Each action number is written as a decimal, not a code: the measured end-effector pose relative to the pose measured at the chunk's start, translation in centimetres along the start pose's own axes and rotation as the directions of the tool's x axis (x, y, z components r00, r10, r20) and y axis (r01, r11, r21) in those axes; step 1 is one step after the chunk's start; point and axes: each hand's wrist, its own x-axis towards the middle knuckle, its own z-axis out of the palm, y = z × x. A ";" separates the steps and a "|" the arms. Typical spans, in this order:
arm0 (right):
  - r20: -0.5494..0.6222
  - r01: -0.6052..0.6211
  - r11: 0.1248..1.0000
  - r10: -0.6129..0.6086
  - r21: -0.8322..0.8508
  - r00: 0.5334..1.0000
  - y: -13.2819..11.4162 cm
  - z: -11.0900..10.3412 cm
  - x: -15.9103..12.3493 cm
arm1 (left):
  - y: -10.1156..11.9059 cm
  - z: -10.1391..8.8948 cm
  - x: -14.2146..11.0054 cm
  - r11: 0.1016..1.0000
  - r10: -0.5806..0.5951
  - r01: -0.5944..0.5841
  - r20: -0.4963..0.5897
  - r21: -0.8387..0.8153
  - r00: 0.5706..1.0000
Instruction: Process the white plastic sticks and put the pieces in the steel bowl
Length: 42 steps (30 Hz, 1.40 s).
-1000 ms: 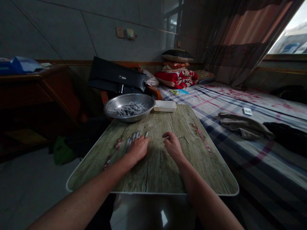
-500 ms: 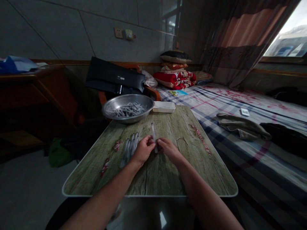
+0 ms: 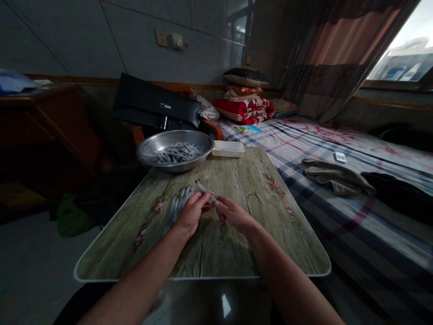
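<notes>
My left hand (image 3: 191, 213) and my right hand (image 3: 232, 214) meet over the middle of a small wood-print table (image 3: 237, 243). Both pinch one thin grey-white tube (image 3: 204, 191), which slants up to the left between them. Just left of my left hand, a row of several similar tubes (image 3: 176, 206) lies flat on the table. At the table's far left stands a metal bowl (image 3: 175, 150) with many more of these pieces in it. A shallow white tray (image 3: 228, 148) sits beside the bowl.
A bed with a plaid sheet (image 3: 338, 198) runs along the right, carrying a folded cloth (image 3: 333, 175), a phone (image 3: 340, 157) and stacked bedding (image 3: 246, 106). A black monitor (image 3: 154, 104) leans behind the bowl. A dark wooden desk (image 3: 40, 117) stands at the left.
My left hand lifted one tube from the row and my right hand came over to it; the tube went from upright to slanted between both hands.
</notes>
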 end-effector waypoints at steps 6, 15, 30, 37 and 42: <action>0.059 -0.114 0.992 0.116 -0.045 0.991 0.4 0.3 0.0 | 0.6 -0.6 -0.2 1.000 -0.010 0.010 0.032 0.005 0.999; 0.046 0.076 0.885 -0.062 -0.459 0.997 0.7 0.0 0.2 | -0.9 -1.4 -1.0 0.973 -0.172 0.173 0.017 -0.153 0.985; 0.033 0.173 0.806 -0.187 -0.566 0.982 0.0 0.6 -0.1 | -1.4 -1.6 -0.6 0.997 0.031 -0.033 -0.020 -0.071 0.999; 0.034 0.119 0.760 -0.127 -0.639 0.991 0.0 0.5 0.1 | -1.7 -1.7 -0.2 0.979 0.202 -0.203 0.016 0.021 0.979; 0.088 0.109 0.806 -0.070 -0.582 0.994 0.1 0.2 0.1 | -1.5 -1.8 -0.5 0.968 0.246 -0.246 0.021 0.057 0.969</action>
